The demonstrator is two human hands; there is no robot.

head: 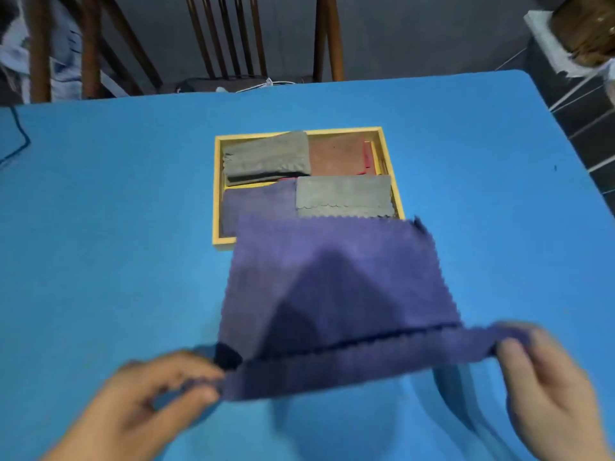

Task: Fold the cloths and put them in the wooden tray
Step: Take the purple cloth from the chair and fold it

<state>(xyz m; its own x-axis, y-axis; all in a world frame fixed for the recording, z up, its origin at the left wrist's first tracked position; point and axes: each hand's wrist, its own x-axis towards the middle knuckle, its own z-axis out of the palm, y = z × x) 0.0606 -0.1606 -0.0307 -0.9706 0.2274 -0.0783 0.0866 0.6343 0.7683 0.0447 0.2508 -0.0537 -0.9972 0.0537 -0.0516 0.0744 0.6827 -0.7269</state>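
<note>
A purple cloth (336, 281) with zigzag edges lies spread on the blue table, its far edge covering the near rim of the wooden tray (217, 194). My left hand (149, 397) pinches its near left corner and my right hand (545, 380) pinches its near right corner, both lifted and blurred. The near edge is raised and curls over the rest of the cloth. Inside the tray lie folded cloths: a grey one (266, 156) at the back left, a brown-red one (336, 154) at the back right, a grey one (344, 196) at the front right, and a purple one (258, 207) at the front left.
The blue table (116, 211) runs wide on both sides of the tray. Wooden chairs (229, 38) stand beyond the far edge. A dark cable (20, 138) lies at the far left. A white-covered object (572, 38) sits off the table at the top right.
</note>
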